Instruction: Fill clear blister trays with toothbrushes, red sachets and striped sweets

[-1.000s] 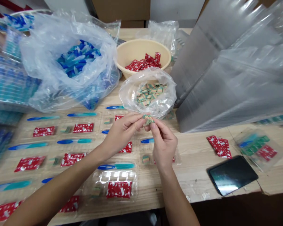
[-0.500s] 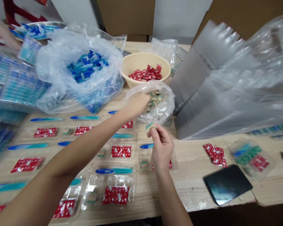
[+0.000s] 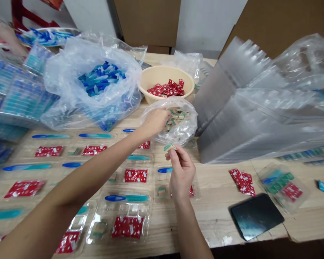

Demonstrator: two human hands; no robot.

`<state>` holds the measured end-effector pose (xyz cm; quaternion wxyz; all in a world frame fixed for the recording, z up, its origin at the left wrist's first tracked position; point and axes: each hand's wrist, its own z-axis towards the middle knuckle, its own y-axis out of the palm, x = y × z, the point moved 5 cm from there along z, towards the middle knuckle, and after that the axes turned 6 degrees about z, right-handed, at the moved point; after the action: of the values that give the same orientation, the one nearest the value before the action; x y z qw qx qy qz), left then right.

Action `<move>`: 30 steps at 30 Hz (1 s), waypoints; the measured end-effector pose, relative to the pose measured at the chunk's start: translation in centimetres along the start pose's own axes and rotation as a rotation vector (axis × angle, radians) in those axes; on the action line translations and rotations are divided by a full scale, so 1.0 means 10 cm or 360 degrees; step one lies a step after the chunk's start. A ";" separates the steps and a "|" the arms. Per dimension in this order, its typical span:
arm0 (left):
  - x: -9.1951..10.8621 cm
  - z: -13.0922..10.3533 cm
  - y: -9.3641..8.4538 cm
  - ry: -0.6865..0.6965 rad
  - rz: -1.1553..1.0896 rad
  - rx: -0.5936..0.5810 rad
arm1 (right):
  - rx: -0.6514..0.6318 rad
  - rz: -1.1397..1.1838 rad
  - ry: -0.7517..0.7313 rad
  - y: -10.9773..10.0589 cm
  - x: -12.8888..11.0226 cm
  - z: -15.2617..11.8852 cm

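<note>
My left hand (image 3: 157,120) reaches into a clear plastic bag (image 3: 187,132) of small tan and green pieces (image 3: 178,118). Its fingers are curled down at the pieces; the tips and anything between them are hidden. Just in front of the bag, my right hand (image 3: 181,167) pinches a small tan and green piece (image 3: 169,147) between thumb and fingers. Beneath and beside my arms lie clear trays holding blue pens (image 3: 126,198), red dotted packets (image 3: 127,227) and, in some, a small tan and green piece (image 3: 99,229).
Behind the small bag stands a cream bowl (image 3: 145,86) of red packets. A large bag (image 3: 62,82) of blue pieces is left of it. Stacked clear trays (image 3: 232,133), a black phone (image 3: 256,217) and a filled tray (image 3: 283,187) are on the right. Another person's arm (image 3: 9,37) shows top left.
The view has shifted slightly, so the table's things sit a little lower and further left. My left hand is still in the small bag, and my right hand keeps its pinch on the piece.
</note>
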<state>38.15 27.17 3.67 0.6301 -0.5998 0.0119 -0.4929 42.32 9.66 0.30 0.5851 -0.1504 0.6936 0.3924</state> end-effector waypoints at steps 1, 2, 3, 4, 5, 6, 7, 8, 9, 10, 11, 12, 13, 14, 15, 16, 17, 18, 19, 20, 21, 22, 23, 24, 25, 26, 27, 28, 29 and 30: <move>0.04 -0.04 -0.05 0.0006 -0.0048 -0.0005 | 0.0002 0.0015 -0.0016 0.00 -0.01 0.00; 0.08 -0.10 -0.10 -0.0005 -0.0067 -0.0028 | 0.0008 0.0031 -0.0036 -0.01 -0.02 0.00; 0.14 -0.16 -0.15 -0.0022 -0.0102 -0.0060 | 0.0009 0.0050 -0.0057 -0.01 -0.03 0.00; 0.20 -0.24 -0.21 -0.0043 -0.0193 -0.0085 | 0.0003 0.0069 -0.0083 -0.01 -0.04 0.00; 0.26 -0.32 -0.27 -0.0067 -0.0295 -0.0098 | -0.0010 0.0086 -0.0115 -0.02 -0.06 0.00; 0.32 -0.41 -0.32 -0.0084 -0.0381 -0.0101 | -0.0027 0.0092 -0.0153 -0.02 -0.08 0.00; 0.38 -0.51 -0.37 -0.0094 -0.0443 -0.0102 | -0.0049 0.0083 -0.0191 -0.02 -0.10 0.00; 0.43 -0.60 -0.40 -0.0096 -0.0485 -0.0110 | -0.0075 0.0060 -0.0231 -0.01 -0.13 -0.01; 0.47 -0.68 -0.42 -0.0090 -0.0514 -0.0124 | -0.0100 0.0024 -0.0268 -0.01 -0.15 -0.01; 0.51 -0.75 -0.44 -0.0085 -0.0534 -0.0145 | -0.0120 -0.0022 -0.0301 -0.01 -0.17 -0.02; 0.53 -0.81 -0.44 -0.0083 -0.0553 -0.0168 | -0.0136 -0.0073 -0.0324 0.00 -0.18 -0.03; 0.55 -0.86 -0.45 -0.0087 -0.0573 -0.0189 | -0.0147 -0.0117 -0.0339 0.01 -0.20 -0.04; 0.55 -0.89 -0.46 -0.0094 -0.0593 -0.0204 | -0.0146 -0.0146 -0.0348 0.01 -0.20 -0.05; 0.55 -0.91 -0.47 -0.0103 -0.0610 -0.0217 | -0.0136 -0.0156 -0.0349 0.02 -0.20 -0.06; 0.55 -0.92 -0.48 -0.0109 -0.0621 -0.0230 | -0.0124 -0.0150 -0.0348 0.02 -0.20 -0.07; 0.55 -0.92 -0.50 -0.0111 -0.0625 -0.0241 | -0.0119 -0.0133 -0.0348 0.03 -0.20 -0.08; 0.54 -0.93 -0.51 -0.0111 -0.0622 -0.0249 | -0.0125 -0.0111 -0.0349 0.04 -0.20 -0.09; 0.53 -0.93 -0.53 -0.0112 -0.0615 -0.0257 | -0.0142 -0.0087 -0.0354 0.05 -0.20 -0.10; 0.53 -0.94 -0.55 -0.0113 -0.0611 -0.0265 | -0.0166 -0.0061 -0.0364 0.07 -0.20 -0.11; 0.53 -0.95 -0.56 -0.0112 -0.0610 -0.0271 | -0.0191 -0.0035 -0.0374 0.08 -0.20 -0.12; 0.52 -0.96 -0.58 -0.0110 -0.0613 -0.0272 | -0.0209 -0.0011 -0.0382 0.08 -0.20 -0.12; 0.53 -0.98 -0.59 -0.0104 -0.0619 -0.0272 | -0.0213 0.0005 -0.0386 0.08 -0.21 -0.12; 0.53 -0.99 -0.59 -0.0092 -0.0631 -0.0275 | -0.0207 0.0006 -0.0387 0.08 -0.21 -0.12; 0.54 -1.02 -0.59 -0.0074 -0.0651 -0.0281 | -0.0196 -0.0012 -0.0388 0.07 -0.21 -0.12; 0.55 -1.04 -0.59 -0.0047 -0.0673 -0.0285 | -0.0183 -0.0046 -0.0394 0.06 -0.21 -0.11; 0.57 -1.06 -0.59 -0.0017 -0.0687 -0.0285 | -0.0171 -0.0089 -0.0406 0.05 -0.22 -0.11; 0.58 -1.08 -0.58 0.0013 -0.0688 -0.0276 | -0.0167 -0.0134 -0.0426 0.04 -0.23 -0.10; 0.59 -1.09 -0.58 0.0041 -0.0676 -0.0254 | -0.0171 -0.0170 -0.0451 0.03 -0.23 -0.10; 0.60 -1.11 -0.58 0.0066 -0.0654 -0.0219 | -0.0182 -0.0193 -0.0474 0.03 -0.24 -0.10; 0.60 -1.12 -0.57 0.0085 -0.0630 -0.0177 | -0.0198 -0.0204 -0.0491 0.03 -0.25 -0.10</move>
<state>30.97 16.17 8.42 0.4863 -0.6111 -0.0622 -0.6215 42.09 8.48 2.72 0.6979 -0.1683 0.5590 0.4149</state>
